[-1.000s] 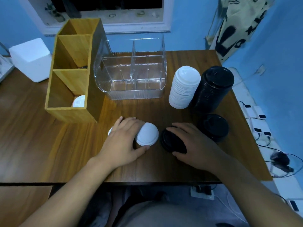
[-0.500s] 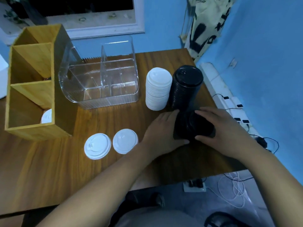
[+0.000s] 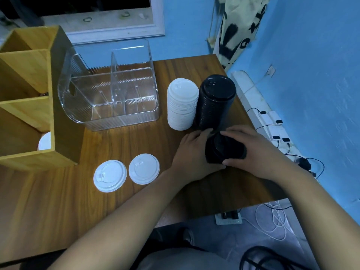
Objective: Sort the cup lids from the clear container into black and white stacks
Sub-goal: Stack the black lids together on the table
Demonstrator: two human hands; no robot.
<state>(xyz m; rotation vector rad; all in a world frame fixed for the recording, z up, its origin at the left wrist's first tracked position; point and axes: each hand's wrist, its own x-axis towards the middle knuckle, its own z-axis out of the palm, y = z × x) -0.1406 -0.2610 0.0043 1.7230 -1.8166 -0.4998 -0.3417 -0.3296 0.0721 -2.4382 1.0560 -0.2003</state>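
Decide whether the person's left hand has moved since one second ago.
Yes. The left hand moved right, away from the loose white lids, to the black lids in front of the tall black stack.

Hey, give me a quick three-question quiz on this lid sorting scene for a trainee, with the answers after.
1. True or false: the clear container has lids in it.
2. How many loose white lids lie flat on the table? A) one B) two C) four
3. Fill in: the left hand and right hand hold a short stack of ____ lids.
Key: 1 false; 2 B; 3 black.
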